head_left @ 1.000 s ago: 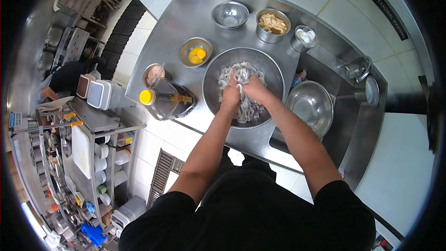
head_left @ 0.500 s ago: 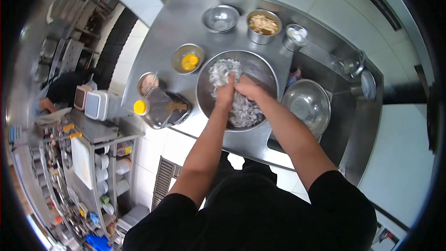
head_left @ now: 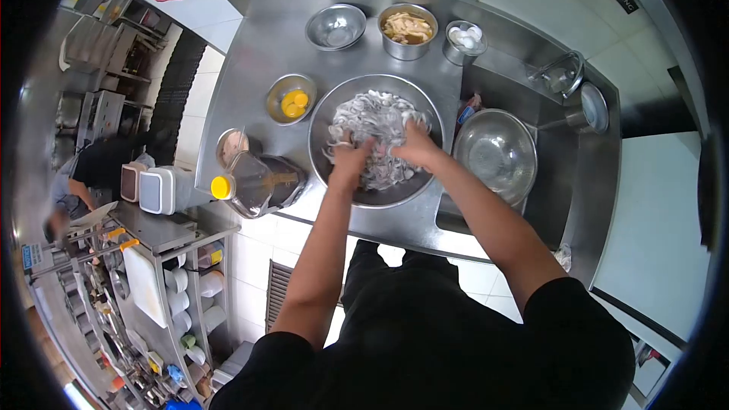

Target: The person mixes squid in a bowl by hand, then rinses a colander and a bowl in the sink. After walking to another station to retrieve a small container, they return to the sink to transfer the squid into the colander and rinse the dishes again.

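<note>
A large steel mixing bowl (head_left: pixel 322 106) on the counter holds a heap of glossy grey-white strips (head_left: pixel 372 118) that look like sliced squid; I cannot be sure of the kind. My left hand (head_left: pixel 351 158) is in the bowl at the near left of the heap, its thumb and fingers apart and some strips lying over the fingers. Over at the right side, my right hand (head_left: pixel 418 146) presses into the heap with its thumb spread from the fingers. Strips hide part of the fingertips of both hands.
Around the bowl stand a bowl of egg yolks (head_left: pixel 294 104), a steel bowl (head_left: pixel 336 27), a container of pale strips (head_left: pixel 408 28), a cup of white pieces (head_left: pixel 465 38) and a yellow-capped jug (head_left: pixel 262 184). A colander-like bowl (head_left: pixel 495 153) sits in the sink (head_left: pixel 552 175). Another person (head_left: pixel 95 171) is far left.
My hands, close together and closed in the strips before, have moved apart and opened, left hand to the left. The strips are spread more evenly across the bowl. The view has shifted slightly.
</note>
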A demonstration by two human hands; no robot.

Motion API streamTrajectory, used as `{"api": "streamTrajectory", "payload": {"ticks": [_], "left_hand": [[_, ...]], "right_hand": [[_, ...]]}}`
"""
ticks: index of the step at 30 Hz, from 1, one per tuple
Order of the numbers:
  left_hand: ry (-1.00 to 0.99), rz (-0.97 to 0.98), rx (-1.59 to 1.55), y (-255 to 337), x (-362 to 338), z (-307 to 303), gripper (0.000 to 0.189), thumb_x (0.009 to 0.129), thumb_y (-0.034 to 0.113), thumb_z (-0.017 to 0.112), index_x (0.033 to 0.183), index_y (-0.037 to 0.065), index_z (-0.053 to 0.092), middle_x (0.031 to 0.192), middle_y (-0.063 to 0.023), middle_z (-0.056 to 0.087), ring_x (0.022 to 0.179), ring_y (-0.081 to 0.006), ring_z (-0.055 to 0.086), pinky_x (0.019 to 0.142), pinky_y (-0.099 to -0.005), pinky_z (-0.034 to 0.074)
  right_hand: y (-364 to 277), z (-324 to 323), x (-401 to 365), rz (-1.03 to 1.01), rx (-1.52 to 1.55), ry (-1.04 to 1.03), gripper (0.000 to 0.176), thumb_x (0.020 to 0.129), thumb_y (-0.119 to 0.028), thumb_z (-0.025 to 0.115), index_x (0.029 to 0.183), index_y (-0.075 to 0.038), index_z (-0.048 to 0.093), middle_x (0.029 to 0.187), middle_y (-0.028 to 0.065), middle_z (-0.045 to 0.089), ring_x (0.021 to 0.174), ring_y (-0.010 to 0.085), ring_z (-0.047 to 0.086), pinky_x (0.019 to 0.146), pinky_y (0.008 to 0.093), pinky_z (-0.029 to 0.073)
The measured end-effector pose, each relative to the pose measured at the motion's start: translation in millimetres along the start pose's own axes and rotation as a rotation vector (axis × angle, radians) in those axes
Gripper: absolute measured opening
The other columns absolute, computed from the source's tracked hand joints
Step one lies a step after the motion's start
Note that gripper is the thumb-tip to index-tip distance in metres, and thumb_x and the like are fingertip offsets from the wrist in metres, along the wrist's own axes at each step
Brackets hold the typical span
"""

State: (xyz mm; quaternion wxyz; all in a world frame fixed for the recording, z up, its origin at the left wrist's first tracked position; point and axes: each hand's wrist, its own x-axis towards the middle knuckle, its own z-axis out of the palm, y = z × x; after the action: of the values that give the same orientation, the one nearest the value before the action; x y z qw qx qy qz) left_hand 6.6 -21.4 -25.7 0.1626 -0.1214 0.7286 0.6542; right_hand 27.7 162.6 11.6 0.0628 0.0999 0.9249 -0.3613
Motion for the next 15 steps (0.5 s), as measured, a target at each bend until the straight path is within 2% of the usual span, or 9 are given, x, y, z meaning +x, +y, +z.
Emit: {"api": "streamTrajectory", "payload": {"ticks": [1, 3, 4, 6, 7, 9, 12, 13, 15], "left_hand": [[0.001, -0.115, 0.008, 10.0, -7.0, 11.1, 0.079, 0.085, 0.035, 0.077, 0.141, -0.011, 0.046, 0.129, -0.0227, 0.060, 0.117, -0.0300, 0.059, 0.097, -0.0382, 0.048], [-0.007, -0.327, -0.052, 39.1, -22.6, 30.9, 0.087, 0.085, 0.046, 0.076, 0.143, -0.011, 0.044, 0.134, -0.0230, 0.058, 0.121, -0.0314, 0.057, 0.100, -0.0381, 0.046], [-0.015, -0.427, -0.118, 48.4, -28.5, 34.3, 0.090, 0.085, 0.050, 0.075, 0.143, -0.011, 0.043, 0.135, -0.0232, 0.058, 0.122, -0.0318, 0.057, 0.100, -0.0385, 0.046], [-0.033, -0.438, -0.083, 31.9, -17.8, 31.0, 0.093, 0.087, 0.061, 0.067, 0.138, -0.014, 0.048, 0.131, -0.0244, 0.060, 0.118, -0.0311, 0.060, 0.098, -0.0389, 0.047], [-0.010, -0.437, -0.073, 25.6, -11.7, 28.3, 0.093, 0.087, 0.063, 0.065, 0.136, -0.015, 0.049, 0.130, -0.0248, 0.060, 0.117, -0.0311, 0.060, 0.097, -0.0389, 0.048], [0.138, -0.446, -0.007, -10.0, 12.0, 26.4, 0.087, 0.091, 0.064, 0.057, 0.125, -0.016, 0.058, 0.120, -0.0277, 0.065, 0.110, -0.0340, 0.064, 0.093, -0.0395, 0.049], [0.208, -0.239, 0.025, 56.0, -28.9, 25.2, 0.076, 0.094, 0.058, 0.054, 0.116, -0.014, 0.063, 0.111, -0.0292, 0.068, 0.103, -0.0372, 0.066, 0.091, -0.0416, 0.050], [0.235, -0.218, 0.202, 52.8, -22.4, 19.2, 0.065, 0.094, 0.051, 0.056, 0.108, -0.010, 0.068, 0.107, -0.0289, 0.069, 0.099, -0.0397, 0.068, 0.090, -0.0437, 0.050], [0.255, -0.102, 0.218, -0.6, 18.9, 3.1, 0.057, 0.092, 0.044, 0.061, 0.111, -0.009, 0.067, 0.105, -0.0279, 0.070, 0.098, -0.0409, 0.068, 0.090, -0.0443, 0.051]], "right_hand": [[1.1, 15.0, -5.8, 0.060, 0.073, -0.081, 0.079, 0.073, -0.029, 0.081, 0.133, 0.012, 0.049, 0.129, 0.0295, 0.059, 0.121, 0.0384, 0.059, 0.101, 0.0398, 0.047], [0.3, 27.9, -3.5, 0.146, 0.535, -0.303, 0.069, 0.079, -0.016, 0.076, 0.135, 0.013, 0.049, 0.128, 0.0249, 0.061, 0.116, 0.0321, 0.062, 0.097, 0.0380, 0.050], [-1.4, 28.6, -0.9, 0.211, 0.605, -0.347, 0.066, 0.078, -0.014, 0.074, 0.134, 0.013, 0.050, 0.127, 0.0254, 0.062, 0.116, 0.0323, 0.062, 0.095, 0.0388, 0.050], [-6.4, 28.7, 7.7, 0.334, 0.748, -0.436, 0.060, 0.078, -0.011, 0.070, 0.131, 0.012, 0.053, 0.126, 0.0264, 0.062, 0.114, 0.0329, 0.063, 0.091, 0.0403, 0.052], [-14.0, 30.5, 6.0, 0.333, 0.755, -0.350, 0.046, 0.079, -0.005, 0.063, 0.123, 0.008, 0.061, 0.113, 0.0218, 0.069, 0.102, 0.0306, 0.068, 0.084, 0.0395, 0.054], [-34.5, 12.2, 2.7, 0.314, 0.653, -0.386, 0.042, 0.078, -0.007, 0.065, 0.117, 0.007, 0.065, 0.109, 0.0225, 0.070, 0.098, 0.0324, 0.070, 0.083, 0.0413, 0.054], [-46.7, 5.9, 9.1, 0.179, 0.332, -0.304, 0.037, 0.075, -0.012, 0.069, 0.109, 0.003, 0.070, 0.102, 0.0241, 0.071, 0.094, 0.0358, 0.071, 0.082, 0.0441, 0.055], [-49.0, 5.8, 11.9, 0.116, 0.200, -0.252, 0.036, 0.074, -0.013, 0.070, 0.106, 0.002, 0.072, 0.099, 0.0248, 0.071, 0.092, 0.0371, 0.071, 0.082, 0.0450, 0.055], [-58.2, -13.3, 13.6, -0.007, -0.076, -0.260, 0.037, 0.072, -0.016, 0.073, 0.105, -0.001, 0.073, 0.098, 0.0261, 0.070, 0.095, 0.0385, 0.070, 0.084, 0.0462, 0.055]]}}
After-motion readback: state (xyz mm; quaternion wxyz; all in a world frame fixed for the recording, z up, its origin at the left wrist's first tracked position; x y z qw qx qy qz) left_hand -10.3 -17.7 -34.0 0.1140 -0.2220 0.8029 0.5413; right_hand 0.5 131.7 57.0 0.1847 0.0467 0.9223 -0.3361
